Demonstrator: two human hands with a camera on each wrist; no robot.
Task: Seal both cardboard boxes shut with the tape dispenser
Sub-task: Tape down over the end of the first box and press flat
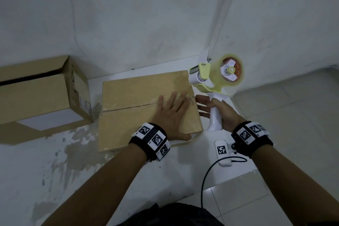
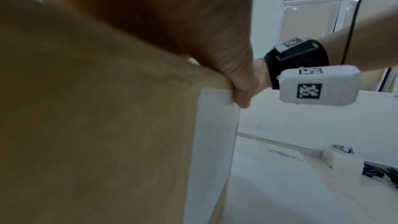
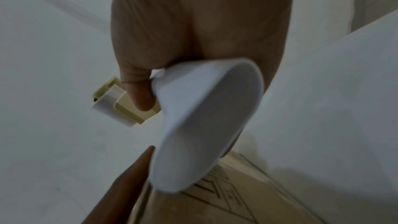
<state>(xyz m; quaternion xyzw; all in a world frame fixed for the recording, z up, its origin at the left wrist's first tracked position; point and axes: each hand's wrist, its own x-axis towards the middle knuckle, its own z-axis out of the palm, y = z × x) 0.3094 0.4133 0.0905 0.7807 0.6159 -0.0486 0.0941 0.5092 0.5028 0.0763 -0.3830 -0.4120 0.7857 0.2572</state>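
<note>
Near the worktop's far right corner: tape dispenser [image 1: 216,80], upright, off the surface, roll of clear tape on its right side, cutter end just above the small box's far right corner.
Right hand [image 1: 218,111]: clenched round the dispenser's white handle; index finger stretched toward the small box's right edge.
Small box [image 1: 146,110]: flaps closed, clear tape along the centre seam, lying toward the worktop's right edge.
Left hand [image 1: 172,115]: flat, fingers spread, pressing the lid across the seam; thumb hooked over the near right corner, seen from the left wrist view [image 2: 234,81].
Large box [image 1: 42,93]: at the worktop's left edge by the wall, well apart from the dispenser; top flaps not fully shut, dark gap showing.
Worktop [image 1: 73,161]: white, blotched grey.
Wristbands: black, with printed markers.
</note>
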